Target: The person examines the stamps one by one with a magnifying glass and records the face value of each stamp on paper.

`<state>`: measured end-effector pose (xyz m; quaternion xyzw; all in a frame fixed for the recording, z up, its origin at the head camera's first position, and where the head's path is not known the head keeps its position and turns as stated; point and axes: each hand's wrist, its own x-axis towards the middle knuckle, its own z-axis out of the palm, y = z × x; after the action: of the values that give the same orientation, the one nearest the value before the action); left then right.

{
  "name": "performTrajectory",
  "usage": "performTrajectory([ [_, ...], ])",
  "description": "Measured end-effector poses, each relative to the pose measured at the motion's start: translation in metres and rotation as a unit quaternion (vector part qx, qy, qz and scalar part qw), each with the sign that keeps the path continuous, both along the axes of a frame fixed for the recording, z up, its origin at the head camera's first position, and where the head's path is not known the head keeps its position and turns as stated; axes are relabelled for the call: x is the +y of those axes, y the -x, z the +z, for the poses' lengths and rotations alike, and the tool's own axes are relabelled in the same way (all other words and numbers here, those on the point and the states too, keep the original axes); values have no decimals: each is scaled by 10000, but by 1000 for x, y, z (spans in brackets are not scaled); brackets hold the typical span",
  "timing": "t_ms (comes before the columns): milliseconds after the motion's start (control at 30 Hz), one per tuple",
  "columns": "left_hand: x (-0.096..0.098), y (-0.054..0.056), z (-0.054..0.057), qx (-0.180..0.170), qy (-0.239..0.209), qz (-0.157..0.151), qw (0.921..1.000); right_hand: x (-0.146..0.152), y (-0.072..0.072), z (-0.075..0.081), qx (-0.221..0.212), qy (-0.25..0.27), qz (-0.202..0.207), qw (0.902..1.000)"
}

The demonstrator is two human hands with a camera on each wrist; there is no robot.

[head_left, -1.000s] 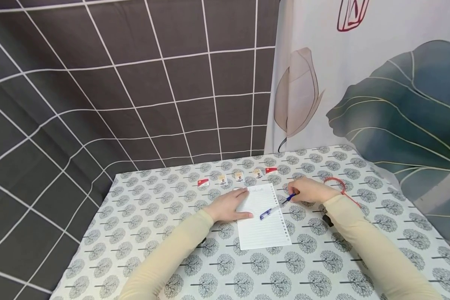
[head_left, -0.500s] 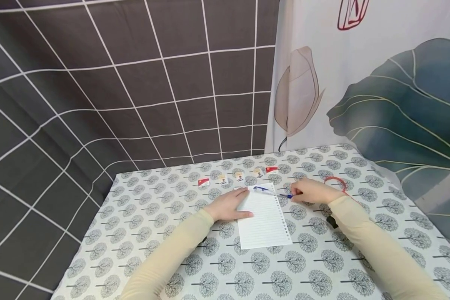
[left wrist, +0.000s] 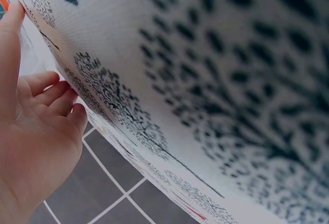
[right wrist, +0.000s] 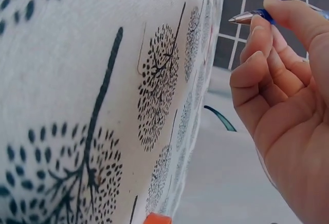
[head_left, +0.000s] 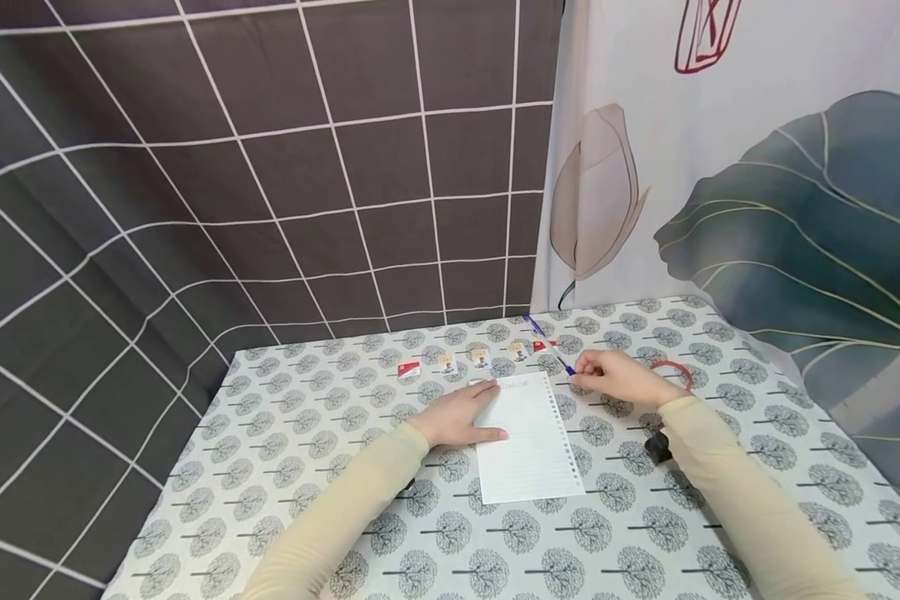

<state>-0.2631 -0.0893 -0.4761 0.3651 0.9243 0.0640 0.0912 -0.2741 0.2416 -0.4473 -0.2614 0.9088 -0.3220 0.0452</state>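
Note:
In the head view my left hand rests on the left edge of a lined, hole-punched sheet of paper, thumb spread away from the fingers. Faint handwriting runs along the sheet's top. To the right of the sheet, my right hand pinches a clear-and-blue pen between thumb and fingers. The pen slants up and to the left, across the view of a red card. Seen from the right wrist, the pen's metal tip sticks out past the thumb, off the tablecloth. The left wrist view shows the left palm.
Beyond the paper lies a row of small cards: a red-and-white card, several picture cards and another red card. A red loop lies behind the right wrist. A tree-patterned cloth covers the table; curtains hang behind.
The pen has swung from pointing down-left over the paper to pointing up-left beyond it. My right hand has shifted slightly, still pinching the pen. The left hand has stayed on the sheet.

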Motion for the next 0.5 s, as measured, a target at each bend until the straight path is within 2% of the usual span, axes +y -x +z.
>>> performTrajectory([
  [133, 1, 0, 0, -13, -8, 18, 10000, 2, 2, 0, -19, 133, -229, 9996],
  [267, 1, -1, 1, -6, 17, 29, 10000, 1, 2, 3, -225, 399, -420, 9981],
  [500, 1, -3, 5, -57, 20, 18, 10000, -1, 0, 6, -410, 631, -526, 9958],
])
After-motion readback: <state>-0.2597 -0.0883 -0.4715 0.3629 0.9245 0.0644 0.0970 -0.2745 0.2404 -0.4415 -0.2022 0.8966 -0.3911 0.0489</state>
